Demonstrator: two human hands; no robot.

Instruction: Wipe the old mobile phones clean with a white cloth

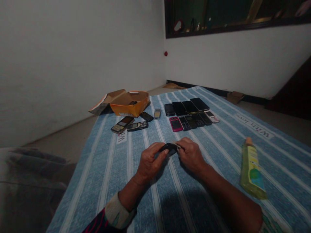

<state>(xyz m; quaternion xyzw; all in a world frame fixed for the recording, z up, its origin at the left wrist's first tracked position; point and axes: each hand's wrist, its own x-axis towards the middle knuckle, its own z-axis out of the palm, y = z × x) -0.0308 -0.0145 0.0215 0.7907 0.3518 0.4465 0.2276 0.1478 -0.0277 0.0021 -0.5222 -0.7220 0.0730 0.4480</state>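
Between my hands is a small dark phone [170, 149], above the striped cloth. My left hand [151, 161] is closed on its left side, the thumb lying on it. My right hand [190, 153] is pinched at the phone's right end, on a small light-coloured thing too small to make out. Beyond my hands, a pink phone [176, 124] lies at the left of a row of small keypad phones. Behind that row are several black phones [199, 104]. More phones, one of them a keypad phone [137, 126], lie to the left near the box.
An open orange cardboard box [131, 108] stands at the table's far left with a dark item inside. A bottle of yellow-green liquid [252, 171] lies on the right of the blue striped tablecloth [116, 194]. Walls and a window [218, 16] are behind.
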